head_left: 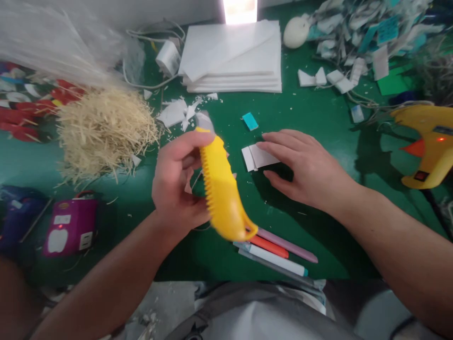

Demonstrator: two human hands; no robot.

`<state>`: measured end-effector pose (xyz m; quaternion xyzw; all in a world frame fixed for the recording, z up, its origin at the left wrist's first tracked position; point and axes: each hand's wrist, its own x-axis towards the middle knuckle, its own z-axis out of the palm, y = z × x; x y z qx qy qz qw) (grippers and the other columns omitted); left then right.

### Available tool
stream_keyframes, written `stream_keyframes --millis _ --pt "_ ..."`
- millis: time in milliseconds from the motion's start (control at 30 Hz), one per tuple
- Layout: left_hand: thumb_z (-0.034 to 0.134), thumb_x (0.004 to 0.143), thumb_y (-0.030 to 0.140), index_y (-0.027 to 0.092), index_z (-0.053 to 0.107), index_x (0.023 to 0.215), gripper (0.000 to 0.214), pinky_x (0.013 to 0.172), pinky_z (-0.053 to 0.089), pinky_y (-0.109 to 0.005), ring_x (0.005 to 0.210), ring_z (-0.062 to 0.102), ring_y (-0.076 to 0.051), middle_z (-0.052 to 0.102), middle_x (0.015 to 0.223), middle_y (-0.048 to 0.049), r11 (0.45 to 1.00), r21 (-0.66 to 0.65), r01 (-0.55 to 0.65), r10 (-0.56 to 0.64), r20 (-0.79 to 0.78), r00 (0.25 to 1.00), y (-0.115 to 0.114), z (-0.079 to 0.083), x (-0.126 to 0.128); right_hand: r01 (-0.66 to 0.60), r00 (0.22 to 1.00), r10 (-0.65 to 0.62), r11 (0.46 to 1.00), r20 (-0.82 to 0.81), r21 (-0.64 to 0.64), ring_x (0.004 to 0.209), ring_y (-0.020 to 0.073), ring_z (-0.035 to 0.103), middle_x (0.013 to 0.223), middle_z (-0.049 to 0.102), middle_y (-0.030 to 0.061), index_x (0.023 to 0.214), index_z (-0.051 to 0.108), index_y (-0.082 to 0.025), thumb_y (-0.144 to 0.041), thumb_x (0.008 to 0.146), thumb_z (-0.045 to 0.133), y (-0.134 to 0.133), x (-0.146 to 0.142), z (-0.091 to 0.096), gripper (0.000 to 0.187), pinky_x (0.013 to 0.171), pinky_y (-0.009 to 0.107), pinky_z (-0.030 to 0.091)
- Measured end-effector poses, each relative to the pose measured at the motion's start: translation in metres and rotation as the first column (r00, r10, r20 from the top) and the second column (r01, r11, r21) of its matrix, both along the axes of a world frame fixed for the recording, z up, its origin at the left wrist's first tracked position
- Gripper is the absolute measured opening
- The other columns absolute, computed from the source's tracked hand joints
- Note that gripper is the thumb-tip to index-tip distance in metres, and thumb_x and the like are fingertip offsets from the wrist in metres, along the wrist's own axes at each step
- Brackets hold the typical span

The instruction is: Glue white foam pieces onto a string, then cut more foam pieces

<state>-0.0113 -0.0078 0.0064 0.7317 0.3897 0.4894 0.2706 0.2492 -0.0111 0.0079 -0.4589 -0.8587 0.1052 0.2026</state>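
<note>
In my left hand (177, 179) is a yellow utility knife (222, 189), its ridged handle gripped between thumb and fingers. The grey blade end (204, 122) points away from me, and the looped butt end tilts toward me. My right hand (300, 165) lies palm down on the green table, fingers stretched and thumb apart. Its fingertips rest over a small white foam-like piece (266, 157), partly hidden under them. A narrow white strip (249, 158) lies against that piece's left end. Just beyond sits a small blue rectangle (250, 121).
White sheets (233, 59) are stacked at the back beneath a bright lamp (240, 10). Straw-like shreds (108, 132) and a magenta box (71, 226) are left. A yellow glue gun (430, 141) stands right; scraps (354, 38) fill the back right. Pens (279, 259) lie near the front edge.
</note>
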Motion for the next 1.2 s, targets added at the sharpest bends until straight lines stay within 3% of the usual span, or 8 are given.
stream_keyframes --millis 100,167,333,533,667,733,833,1200 --pt "0.075 0.094 0.047 0.028 0.07 0.123 0.035 0.079 0.071 -0.038 0.078 0.078 -0.019 0.076 0.102 -0.0032 0.998 0.067 -0.013 0.015 -0.019 1.0 0.0 0.006 0.001 -0.002 0.998 0.001 1.0 0.066 0.008 0.118 0.0341 0.069 0.131 0.076 0.0171 0.129 0.074 -0.017 -0.029 0.1 0.057 0.003 0.001 -0.001 0.036 0.097 0.051 0.057" --pt "0.069 0.097 0.05 0.028 0.069 0.124 0.034 0.077 0.07 -0.035 0.071 0.074 -0.016 0.075 0.099 -0.0029 0.997 0.072 -0.017 0.019 -0.028 0.999 -0.001 0.007 0.003 0.008 0.996 -0.011 0.999 0.087 0.033 0.109 0.0331 0.068 0.123 0.076 0.0187 0.128 0.075 -0.013 -0.032 0.1 0.058 0.002 -0.001 -0.001 0.037 0.089 0.047 0.058" --pt "0.067 0.097 0.042 0.027 0.066 0.128 0.035 0.072 0.066 -0.034 0.078 0.074 -0.019 0.072 0.093 -0.004 0.994 0.112 -0.006 0.018 -0.111 0.994 -0.004 0.005 0.007 0.009 0.997 -0.01 1.0 0.082 0.022 0.099 0.0318 0.064 0.116 0.074 0.0199 0.128 0.075 -0.011 -0.033 0.1 0.061 -0.001 -0.007 -0.001 0.038 0.082 0.047 0.057" --pt "0.063 0.099 0.045 0.026 0.064 0.138 0.043 0.078 0.068 -0.039 0.081 0.077 -0.022 0.076 0.118 -0.01 0.987 0.12 0.106 -0.084 -0.174 0.981 -0.003 0.007 -0.001 0.039 0.999 -0.038 0.996 -0.015 0.079 0.1 0.0305 0.067 0.117 0.073 0.0193 0.132 0.072 -0.009 -0.032 0.1 0.059 -0.003 -0.01 0.0 0.041 0.083 0.045 0.058" --pt "0.066 0.099 0.037 0.027 0.069 0.129 0.032 0.086 0.069 -0.039 0.084 0.079 -0.023 0.079 0.114 -0.0064 0.96 0.218 0.175 -0.14 -0.166 0.976 0.001 0.005 -0.001 0.052 0.999 -0.053 0.994 0.002 0.092 0.099 0.0304 0.068 0.114 0.073 0.0191 0.126 0.075 -0.009 -0.031 0.099 0.059 -0.004 -0.011 0.0 0.038 0.082 0.044 0.058" --pt "0.06 0.1 0.037 0.025 0.067 0.13 0.032 0.086 0.07 -0.039 0.093 0.079 -0.025 0.078 0.117 -0.0084 0.964 0.209 0.165 -0.119 -0.215 0.969 0.0 0.004 0.004 0.06 0.998 -0.063 0.994 0.032 0.091 0.096 0.0309 0.067 0.111 0.073 0.0189 0.12 0.077 -0.01 -0.03 0.098 0.061 -0.004 -0.011 -0.001 0.034 0.081 0.045 0.058" --pt "0.053 0.099 0.035 0.022 0.06 0.136 0.04 0.091 0.069 -0.039 0.102 0.079 -0.025 0.075 0.128 -0.0117 0.99 0.091 0.107 -0.07 -0.342 0.937 -0.007 0.007 0.01 0.068 0.996 -0.073 0.993 0.053 0.095 0.094 0.0313 0.066 0.107 0.073 0.019 0.114 0.078 -0.009 -0.028 0.094 0.064 -0.004 -0.013 -0.002 0.031 0.081 0.045 0.058" --pt "0.053 0.093 0.024 0.025 0.056 0.134 0.041 0.086 0.069 -0.035 0.093 0.08 -0.022 0.075 0.131 -0.0093 0.994 0.034 0.103 -0.08 -0.409 0.909 -0.011 0.007 0.012 0.079 0.996 -0.082 0.994 0.04 0.079 0.094 0.0324 0.067 0.107 0.073 0.0197 0.115 0.078 -0.008 -0.03 0.094 0.063 -0.002 -0.014 -0.003 0.033 0.082 0.046 0.058"
